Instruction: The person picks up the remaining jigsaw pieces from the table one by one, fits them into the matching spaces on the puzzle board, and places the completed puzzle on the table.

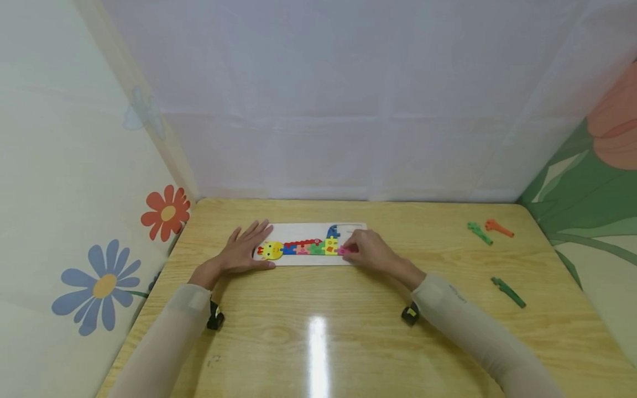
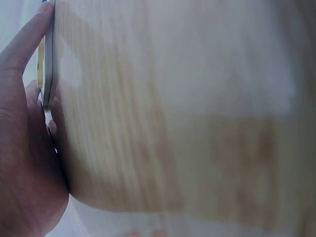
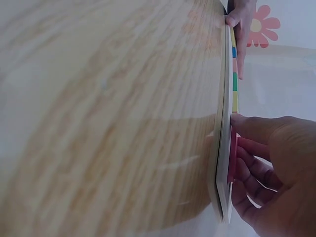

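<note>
Pink puzzle piece (image 1: 343,251), on the right part of the white board (image 1: 298,228), is pinched between the thumb and curled fingers of my right hand (image 1: 370,251); from my end of the feed, the right wrist view puts the thumb at the piece's left end. I judge it light, stiff and smooth, a little slippery perhaps, and delicate only at its small interlocking knobs, so I would take hold by its outer side edges and press it evenly. Just left of it on the board sits the yellow piece (image 1: 330,247), with the blue piece (image 1: 332,232) beyond, toward the board's far edge. Farther left along the board lie the green piece (image 1: 316,248) and the yellow giraffe head (image 1: 273,251). At the board's left end my left hand (image 1: 244,249) has its fingers straight and spread wide, thumb at the near edge. Well apart to the board's right, the tabletop (image 1: 308,293) carries a light green piece (image 1: 480,232), an orange piece (image 1: 499,228) and, nearer than the board, a dark green piece (image 1: 508,292).
</note>
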